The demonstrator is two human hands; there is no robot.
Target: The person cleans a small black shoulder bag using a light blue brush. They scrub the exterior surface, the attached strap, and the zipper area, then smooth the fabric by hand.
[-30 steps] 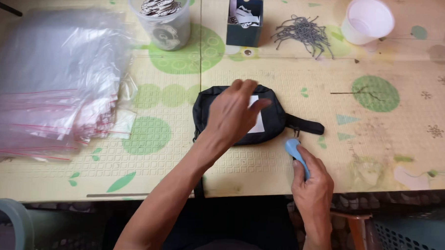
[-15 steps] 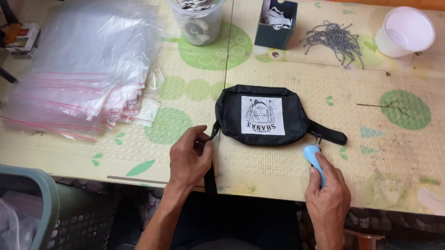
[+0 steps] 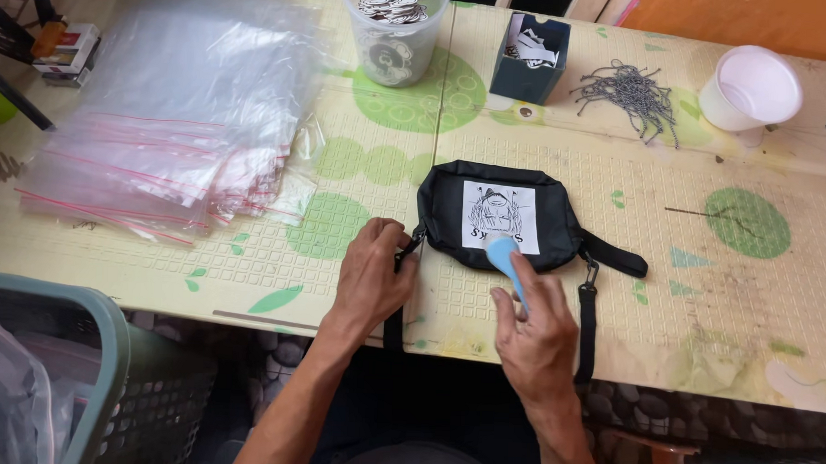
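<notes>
Right hand (image 3: 537, 342), blue tool (image 3: 506, 265) over black pouch (image 3: 500, 217)

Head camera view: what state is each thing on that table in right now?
Black pouch: lying flat, white picture label facing up.
Blue tool: held in right hand, tip pressed on the label.
Left hand: gripping the pouch's left strap end.
Zip bags: stacked, empty.
White cup: upright, open.
Clear tub: open, holding stickers.

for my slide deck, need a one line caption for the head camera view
Right hand presses a light blue tool on a black pouch's white patch while left hand steadies its strap end.
</notes>
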